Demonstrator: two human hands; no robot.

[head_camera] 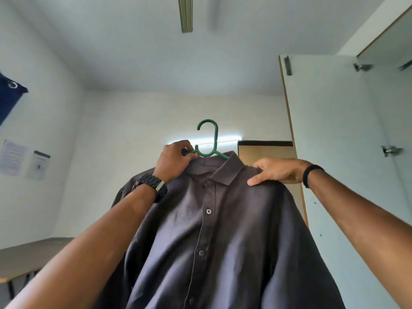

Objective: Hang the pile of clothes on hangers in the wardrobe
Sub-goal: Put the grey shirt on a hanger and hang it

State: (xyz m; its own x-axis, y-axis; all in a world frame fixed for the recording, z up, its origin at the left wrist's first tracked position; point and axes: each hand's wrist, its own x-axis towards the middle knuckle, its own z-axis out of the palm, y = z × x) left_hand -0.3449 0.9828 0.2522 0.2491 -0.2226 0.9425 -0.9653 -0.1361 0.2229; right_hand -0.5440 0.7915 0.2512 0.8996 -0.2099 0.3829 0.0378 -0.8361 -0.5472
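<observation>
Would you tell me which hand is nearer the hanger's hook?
Left. The left hand grips the hanger just below its hook; the right hand holds the shirt's shoulder, farther right.

Green hanger (210, 141) arms hidden inside shirt (214, 241), shirt hem cut off at bottom edge, wall notices (24, 160) too blurred to read

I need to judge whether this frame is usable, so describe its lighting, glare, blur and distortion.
Head view: a bright strip light behind the green hanger blows out to white glare; the dark shirt is front-shadowed yet its buttons stay readable; wide-angle distortion stretches both forearms and bends the wardrobe door; the wall papers are too soft to read.
</observation>
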